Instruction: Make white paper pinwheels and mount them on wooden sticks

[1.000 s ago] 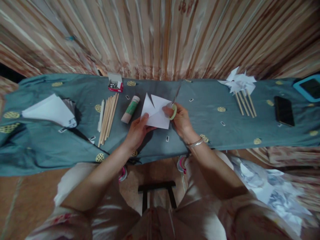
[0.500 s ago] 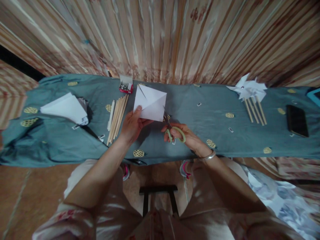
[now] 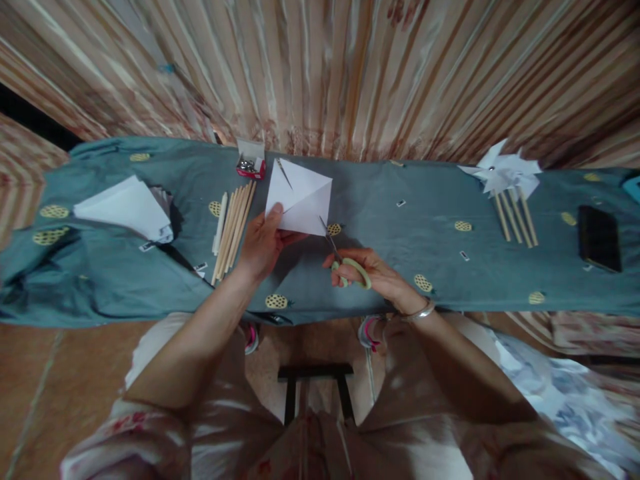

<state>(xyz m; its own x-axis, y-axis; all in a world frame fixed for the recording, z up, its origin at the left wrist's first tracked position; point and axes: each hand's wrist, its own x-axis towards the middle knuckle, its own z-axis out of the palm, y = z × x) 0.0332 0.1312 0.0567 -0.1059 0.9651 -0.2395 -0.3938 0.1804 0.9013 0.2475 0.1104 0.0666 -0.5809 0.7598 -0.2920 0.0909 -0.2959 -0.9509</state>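
Observation:
My left hand (image 3: 263, 243) pinches the lower left edge of a white square sheet of paper (image 3: 305, 193), thumb on top and fingers beneath. Diagonal creases cross the sheet, and a slit runs in from its upper left corner. Scissors (image 3: 357, 272) with light green handles are gripped in my right hand (image 3: 373, 270). Their blades reach the sheet's lower right corner; whether they are cutting into it I cannot tell. Left of the sheet lie a bundle of wooden sticks (image 3: 235, 230) and a white candle-like stick (image 3: 220, 223).
A small red-and-white box (image 3: 251, 167) of metal pins stands open behind the sticks. White paper sheets (image 3: 125, 208) are stacked at the left. Paper pinwheels (image 3: 507, 172) on sticks and a dark phone (image 3: 599, 239) lie at the right of the green cloth (image 3: 390, 240).
The scissor blades have shifted from the sheet's right edge to its lower right corner, pointing more to the left. My left hand keeps its hold, and the view has tilted slightly.

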